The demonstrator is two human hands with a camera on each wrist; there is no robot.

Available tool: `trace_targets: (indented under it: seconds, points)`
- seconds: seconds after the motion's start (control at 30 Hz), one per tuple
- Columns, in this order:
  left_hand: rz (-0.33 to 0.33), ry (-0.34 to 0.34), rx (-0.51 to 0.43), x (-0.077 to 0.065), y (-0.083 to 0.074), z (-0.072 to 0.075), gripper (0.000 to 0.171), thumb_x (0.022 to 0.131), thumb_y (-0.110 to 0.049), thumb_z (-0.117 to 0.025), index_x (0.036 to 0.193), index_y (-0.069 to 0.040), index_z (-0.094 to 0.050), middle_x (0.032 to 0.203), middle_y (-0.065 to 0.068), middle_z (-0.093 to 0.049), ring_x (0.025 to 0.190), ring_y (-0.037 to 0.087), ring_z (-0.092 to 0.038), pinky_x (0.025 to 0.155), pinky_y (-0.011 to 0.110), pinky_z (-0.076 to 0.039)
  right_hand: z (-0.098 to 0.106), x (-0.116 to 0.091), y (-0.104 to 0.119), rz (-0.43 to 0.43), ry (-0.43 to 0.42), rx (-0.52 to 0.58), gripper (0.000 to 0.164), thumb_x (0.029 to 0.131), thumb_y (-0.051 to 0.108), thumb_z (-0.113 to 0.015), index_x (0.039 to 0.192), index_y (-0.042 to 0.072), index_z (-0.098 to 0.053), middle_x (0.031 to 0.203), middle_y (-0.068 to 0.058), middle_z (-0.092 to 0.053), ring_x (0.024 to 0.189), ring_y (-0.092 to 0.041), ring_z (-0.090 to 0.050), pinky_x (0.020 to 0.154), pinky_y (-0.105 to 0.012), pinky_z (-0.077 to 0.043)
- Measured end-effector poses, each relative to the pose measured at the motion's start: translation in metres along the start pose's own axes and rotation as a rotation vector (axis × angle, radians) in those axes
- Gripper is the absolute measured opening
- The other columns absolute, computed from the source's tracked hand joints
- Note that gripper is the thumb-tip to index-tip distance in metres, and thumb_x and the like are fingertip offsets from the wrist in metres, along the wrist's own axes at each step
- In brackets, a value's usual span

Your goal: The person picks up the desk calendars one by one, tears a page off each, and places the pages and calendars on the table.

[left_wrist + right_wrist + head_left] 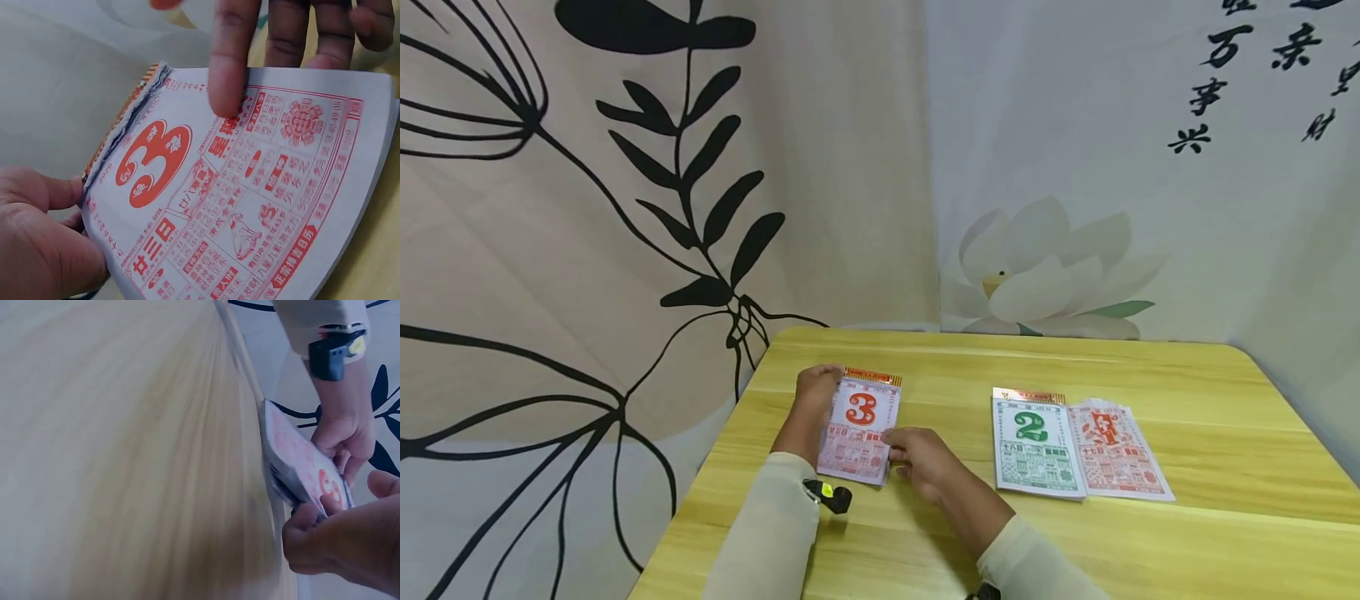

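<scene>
On the left part of the table lies a tear-off calendar pad (859, 429) with a red 3 on its top page and a shiny orange band along its top. The left hand (818, 392) grips its left edge near the band; in the left wrist view the thumb (65, 192) lies along that edge and other fingers go under it. From the opposite side the right hand (925, 460) reaches in. One straight finger (228, 75) touches the printed page, while the other fingers sit past the edge, their tips partly hidden. The right wrist view shows the pad (306, 456) raised at a tilt.
To the right lies a second calendar pad (1037, 446) with a green 2, beside loose red-printed pages (1118, 450). They rest on a yellow wood-grain table (1225, 417). Printed cloth (850, 167) hangs behind it. A small black device (831, 495) is strapped to the left wrist.
</scene>
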State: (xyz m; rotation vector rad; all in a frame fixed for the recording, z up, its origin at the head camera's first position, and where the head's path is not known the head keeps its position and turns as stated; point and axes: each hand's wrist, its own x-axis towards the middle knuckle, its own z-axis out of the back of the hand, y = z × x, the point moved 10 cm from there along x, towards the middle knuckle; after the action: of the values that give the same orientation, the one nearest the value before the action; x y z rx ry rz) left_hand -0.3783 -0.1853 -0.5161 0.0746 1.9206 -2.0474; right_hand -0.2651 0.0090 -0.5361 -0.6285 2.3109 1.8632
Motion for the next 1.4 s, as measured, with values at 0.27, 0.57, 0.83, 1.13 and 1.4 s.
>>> trace_targets:
  seconds: [0.27,0.57,0.83,1.13,1.4]
  points:
    - [0.042,0.1,-0.236,-0.002,-0.008,-0.012,0.05,0.115,-0.025,-0.058,0.155,0.005,-0.053,0.142,0.022,-0.058,0.124,0.03,-0.062,0.1,0.037,-0.057,0.001,-0.006,0.007,0.043,0.022,-0.125,0.036,0.105,0.015,-0.067,0.139,0.001,-0.07,0.121,-0.006,-0.073,0.086,-0.013,-0.057,0.071,-0.026,-0.044]
    - [0.104,0.188,-0.521,-0.007,-0.007,-0.023,0.059,0.12,-0.021,-0.04,0.171,0.001,-0.02,0.178,0.025,-0.02,0.162,0.041,-0.032,0.13,0.05,-0.038,0.013,-0.011,0.018,0.143,-0.054,0.05,0.041,0.099,-0.002,-0.069,0.14,-0.003,-0.068,0.114,-0.009,-0.069,0.089,-0.017,-0.066,0.077,-0.031,-0.058]
    - [0.052,0.179,-0.541,-0.009,-0.011,-0.029,0.059,0.12,-0.021,-0.04,0.17,0.003,-0.02,0.173,0.032,-0.028,0.159,0.046,-0.037,0.129,0.054,-0.039,0.024,-0.016,0.026,0.225,-0.104,0.007,0.038,0.098,-0.005,-0.07,0.136,-0.005,-0.072,0.137,-0.02,-0.065,0.09,-0.016,-0.069,0.075,-0.029,-0.064]
    - [0.015,0.188,-0.464,-0.013,-0.013,-0.044,0.041,0.12,-0.025,-0.041,0.151,0.003,-0.041,0.158,0.03,-0.045,0.143,0.041,-0.05,0.117,0.049,-0.046,0.04,-0.016,0.031,0.261,-0.162,-0.001,0.027,0.096,-0.005,-0.076,0.122,-0.008,-0.076,0.116,-0.015,-0.074,0.086,-0.015,-0.075,0.074,-0.029,-0.066]
    - [0.029,0.209,-0.492,-0.02,-0.017,-0.058,0.054,0.119,-0.025,-0.045,0.165,0.001,-0.032,0.164,0.027,-0.043,0.151,0.042,-0.048,0.125,0.052,-0.044,0.059,-0.029,0.04,0.353,-0.316,-0.136,0.018,0.097,0.005,-0.079,0.112,-0.004,-0.081,0.126,-0.014,-0.068,0.102,-0.015,-0.065,0.085,-0.028,-0.059]
